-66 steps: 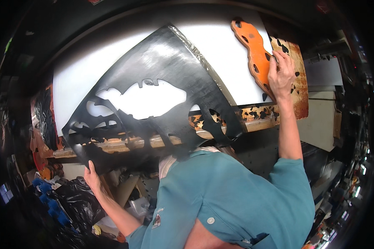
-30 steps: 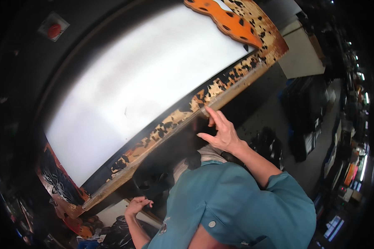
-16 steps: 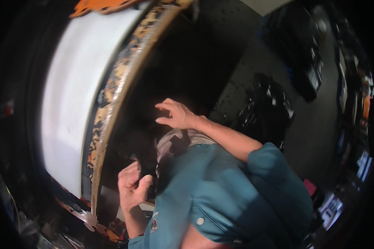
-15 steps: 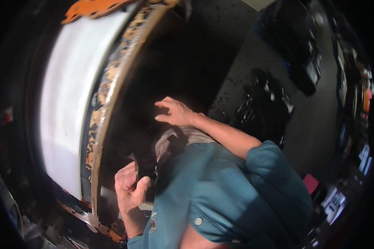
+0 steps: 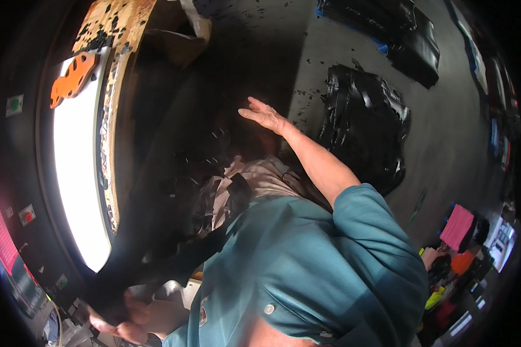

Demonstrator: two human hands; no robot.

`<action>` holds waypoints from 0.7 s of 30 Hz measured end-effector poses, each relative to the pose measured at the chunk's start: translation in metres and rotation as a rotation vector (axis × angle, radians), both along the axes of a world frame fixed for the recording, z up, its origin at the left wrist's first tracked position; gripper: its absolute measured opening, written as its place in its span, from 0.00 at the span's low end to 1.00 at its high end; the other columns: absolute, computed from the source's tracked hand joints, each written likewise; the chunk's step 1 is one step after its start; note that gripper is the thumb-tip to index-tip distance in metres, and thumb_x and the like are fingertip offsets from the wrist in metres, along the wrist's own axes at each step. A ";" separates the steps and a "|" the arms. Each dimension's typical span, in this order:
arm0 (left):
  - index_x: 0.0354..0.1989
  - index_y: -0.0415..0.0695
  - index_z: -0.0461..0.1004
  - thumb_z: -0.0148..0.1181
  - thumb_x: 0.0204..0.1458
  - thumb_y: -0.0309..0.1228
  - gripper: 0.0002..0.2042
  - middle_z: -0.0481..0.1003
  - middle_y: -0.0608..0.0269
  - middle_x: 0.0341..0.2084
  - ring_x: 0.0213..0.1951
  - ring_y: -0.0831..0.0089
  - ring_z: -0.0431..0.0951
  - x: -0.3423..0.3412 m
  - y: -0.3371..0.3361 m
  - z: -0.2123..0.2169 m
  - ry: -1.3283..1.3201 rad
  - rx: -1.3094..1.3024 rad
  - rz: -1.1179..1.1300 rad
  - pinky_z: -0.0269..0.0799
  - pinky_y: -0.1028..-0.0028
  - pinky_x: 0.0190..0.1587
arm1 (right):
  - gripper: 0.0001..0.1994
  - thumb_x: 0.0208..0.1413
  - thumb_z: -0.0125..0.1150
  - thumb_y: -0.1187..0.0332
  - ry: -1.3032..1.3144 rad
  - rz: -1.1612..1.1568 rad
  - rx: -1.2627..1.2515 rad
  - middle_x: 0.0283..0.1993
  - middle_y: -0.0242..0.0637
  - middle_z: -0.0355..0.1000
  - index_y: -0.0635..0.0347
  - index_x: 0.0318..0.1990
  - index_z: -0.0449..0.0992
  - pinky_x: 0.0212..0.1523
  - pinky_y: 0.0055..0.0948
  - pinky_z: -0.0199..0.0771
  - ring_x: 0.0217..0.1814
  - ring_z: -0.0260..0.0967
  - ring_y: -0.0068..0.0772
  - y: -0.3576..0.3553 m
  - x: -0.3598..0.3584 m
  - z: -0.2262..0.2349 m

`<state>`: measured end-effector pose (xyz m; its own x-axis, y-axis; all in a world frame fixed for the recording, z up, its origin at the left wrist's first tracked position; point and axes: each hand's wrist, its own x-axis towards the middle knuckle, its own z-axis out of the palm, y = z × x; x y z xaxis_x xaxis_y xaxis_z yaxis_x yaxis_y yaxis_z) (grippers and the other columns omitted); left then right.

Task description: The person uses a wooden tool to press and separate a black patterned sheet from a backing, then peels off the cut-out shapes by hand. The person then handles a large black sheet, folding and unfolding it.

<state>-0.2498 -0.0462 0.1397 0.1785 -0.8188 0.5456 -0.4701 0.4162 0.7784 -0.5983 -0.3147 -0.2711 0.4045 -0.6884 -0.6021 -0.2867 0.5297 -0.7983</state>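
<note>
My left hand [image 5: 127, 324], smeared by motion at the lower left, is closed on a dark, limp black piece of sheet material [image 5: 168, 260]. That piece stretches blurred from the hand toward my waist; its full outline cannot be made out. My right hand [image 5: 265, 117] is held out in front of me with fingers extended and nothing in it. Below it are my light trousers [image 5: 266, 176], with dark scraps beside them. Left of me lies a long white board [image 5: 78, 168], with a flat orange cut-out shape [image 5: 74, 78] on its far end.
A wooden board edge [image 5: 121, 34] strewn with black scraps runs along the white board. On the grey floor to the right lie a crumpled black sheet [image 5: 364, 121] and a black wrapped bundle [image 5: 411, 46]. A pink item [image 5: 458, 227] stands among clutter at the lower right.
My left hand has swung down and outward to the left with the black piece. The right hand has reached farther forward. My view has turned, showing more floor and the whole orange shape.
</note>
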 end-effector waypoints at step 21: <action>0.48 0.41 0.86 0.58 0.71 0.39 0.15 0.86 0.61 0.42 0.48 0.74 0.82 0.027 -0.234 -0.059 -0.119 0.461 0.255 0.70 0.70 0.59 | 0.12 0.65 0.69 0.71 -0.227 -1.005 -0.788 0.31 0.23 0.75 0.48 0.28 0.75 0.39 0.22 0.70 0.35 0.71 0.13 0.008 -0.199 0.195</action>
